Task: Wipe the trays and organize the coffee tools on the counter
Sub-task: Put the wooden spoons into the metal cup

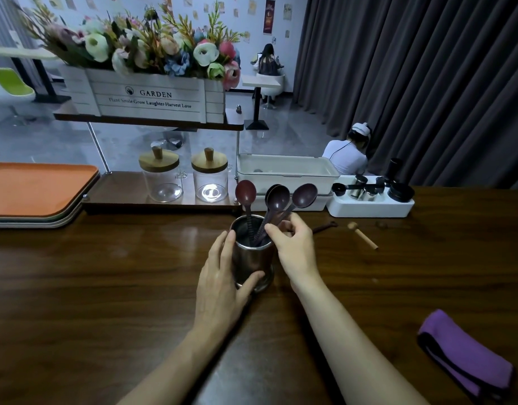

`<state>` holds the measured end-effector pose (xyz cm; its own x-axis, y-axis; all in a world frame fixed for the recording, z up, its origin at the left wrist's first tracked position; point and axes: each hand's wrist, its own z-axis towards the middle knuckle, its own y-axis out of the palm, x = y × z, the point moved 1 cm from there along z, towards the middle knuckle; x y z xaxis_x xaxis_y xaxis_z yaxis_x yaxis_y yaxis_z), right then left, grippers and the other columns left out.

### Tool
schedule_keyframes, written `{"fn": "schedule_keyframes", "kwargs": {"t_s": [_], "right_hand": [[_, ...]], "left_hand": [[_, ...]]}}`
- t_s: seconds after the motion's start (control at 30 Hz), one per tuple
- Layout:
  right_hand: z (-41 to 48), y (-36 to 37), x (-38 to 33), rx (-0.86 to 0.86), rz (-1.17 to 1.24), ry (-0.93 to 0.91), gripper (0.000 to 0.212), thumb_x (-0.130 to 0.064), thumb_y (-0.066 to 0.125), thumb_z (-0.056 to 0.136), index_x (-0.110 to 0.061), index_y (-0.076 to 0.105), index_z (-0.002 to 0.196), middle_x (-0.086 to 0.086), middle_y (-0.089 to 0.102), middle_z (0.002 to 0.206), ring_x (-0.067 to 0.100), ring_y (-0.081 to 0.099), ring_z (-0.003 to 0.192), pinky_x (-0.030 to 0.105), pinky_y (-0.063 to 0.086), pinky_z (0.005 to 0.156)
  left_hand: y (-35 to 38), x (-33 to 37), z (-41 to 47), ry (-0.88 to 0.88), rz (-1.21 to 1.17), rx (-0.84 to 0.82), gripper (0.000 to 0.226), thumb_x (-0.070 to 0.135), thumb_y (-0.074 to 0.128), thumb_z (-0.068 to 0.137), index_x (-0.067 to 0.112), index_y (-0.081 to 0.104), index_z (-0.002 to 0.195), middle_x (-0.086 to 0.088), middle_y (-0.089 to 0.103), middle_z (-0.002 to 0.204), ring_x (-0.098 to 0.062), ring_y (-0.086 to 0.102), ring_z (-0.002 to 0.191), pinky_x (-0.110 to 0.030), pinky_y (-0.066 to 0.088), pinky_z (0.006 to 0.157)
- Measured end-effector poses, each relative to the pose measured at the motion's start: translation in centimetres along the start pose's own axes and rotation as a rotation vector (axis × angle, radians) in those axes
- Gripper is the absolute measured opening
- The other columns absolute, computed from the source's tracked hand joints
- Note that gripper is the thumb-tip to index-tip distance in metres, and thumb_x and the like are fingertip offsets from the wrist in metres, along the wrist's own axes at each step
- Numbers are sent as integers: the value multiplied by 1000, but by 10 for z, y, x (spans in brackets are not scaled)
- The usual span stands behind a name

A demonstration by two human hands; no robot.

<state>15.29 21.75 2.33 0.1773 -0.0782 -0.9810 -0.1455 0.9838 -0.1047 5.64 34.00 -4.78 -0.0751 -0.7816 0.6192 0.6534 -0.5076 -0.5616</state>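
A metal cup stands in the middle of the dark wooden counter. My left hand grips its left side, thumb across the front. Three dark brown coffee scoops stand in the cup, bowls up. My right hand pinches the handles of the two right scoops just above the rim. A stack of trays, orange on top, lies at the far left. A folded purple cloth lies at the near right.
Another brown scoop handle and a small wooden tool lie right of the cup. A white tool holder with black and metal coffee tools, a white lidded box, two glass jars and a flower crate line the back.
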Motion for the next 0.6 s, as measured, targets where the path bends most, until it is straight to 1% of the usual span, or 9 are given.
{"fn": "schedule_keyframes", "kwargs": {"t_s": [0.07, 0.17, 0.2, 0.3, 0.37, 0.4, 0.47, 0.53, 0.6], "right_hand": [[-2, -2, -2, -28, 22, 10, 9, -15, 72, 89, -16, 72, 99, 1, 74, 92, 8, 68, 85, 31, 56, 83], [-6, -7, -5, -75, 96, 32, 10, -12, 70, 92, -12, 75, 100, 5, 76, 94, 3, 68, 85, 19, 52, 78], [-9, -9, -6, -101, 114, 36, 11, -13, 69, 93, -12, 76, 101, 4, 76, 95, 5, 69, 88, 18, 53, 80], [-13, -16, -3, -193, 136, 74, 16, -21, 65, 97, -16, 77, 107, -1, 77, 103, 11, 70, 101, 27, 56, 91], [-13, -20, 2, -245, 134, 99, 21, -26, 62, 99, -19, 76, 113, -5, 76, 109, 8, 69, 106, 29, 55, 94], [-13, -23, 5, -264, 128, 116, 23, -29, 62, 99, -21, 75, 116, -7, 75, 112, 6, 68, 109, 30, 54, 96], [-12, -29, 15, -275, 122, 150, 27, -33, 62, 99, -22, 73, 121, -9, 74, 116, 6, 66, 112, 32, 54, 96], [-8, -36, 25, -202, 132, 194, 26, -32, 62, 99, -19, 74, 118, -6, 76, 110, 10, 70, 105, 32, 58, 88], [1, -46, 37, -54, 93, 214, 23, -27, 63, 99, -16, 75, 115, 0, 78, 97, 12, 72, 85, 27, 59, 72]], "left_hand": [[-2, 3, -1, 31, -8, 8, 85, 53, 61, 91, 24, 20, 159, -2, 27, 164, -21, 41, 143, -43, 48, 106], [-4, 7, -1, 35, -43, 28, 77, 49, 58, 92, 24, 24, 156, -4, 27, 164, -20, 43, 139, -44, 49, 101], [-4, 8, -2, 28, -58, 34, 77, 49, 60, 91, 24, 26, 155, -5, 27, 164, -19, 46, 134, -44, 51, 99], [-4, 7, -2, 23, -88, 28, 79, 44, 71, 89, 22, 28, 152, -9, 28, 165, -15, 51, 118, -43, 54, 94], [-4, 6, -4, 7, -104, 7, 84, 41, 75, 85, 26, 26, 152, -6, 31, 165, -17, 54, 124, -35, 51, 94], [-3, 5, -5, -9, -107, -2, 86, 43, 76, 85, 30, 25, 152, -5, 37, 162, -20, 58, 124, -31, 49, 93], [-3, 5, -5, -37, -102, -5, 85, 56, 71, 84, 36, 23, 151, -5, 54, 150, -26, 67, 112, -27, 47, 89], [-4, 5, -5, -48, -96, 10, 81, 61, 64, 84, 36, 25, 151, -4, 60, 142, -26, 68, 111, -28, 48, 88], [-3, 5, -4, -51, -69, 18, 80, 61, 62, 84, 34, 27, 150, -5, 60, 143, -26, 66, 117, -31, 50, 90]]}}
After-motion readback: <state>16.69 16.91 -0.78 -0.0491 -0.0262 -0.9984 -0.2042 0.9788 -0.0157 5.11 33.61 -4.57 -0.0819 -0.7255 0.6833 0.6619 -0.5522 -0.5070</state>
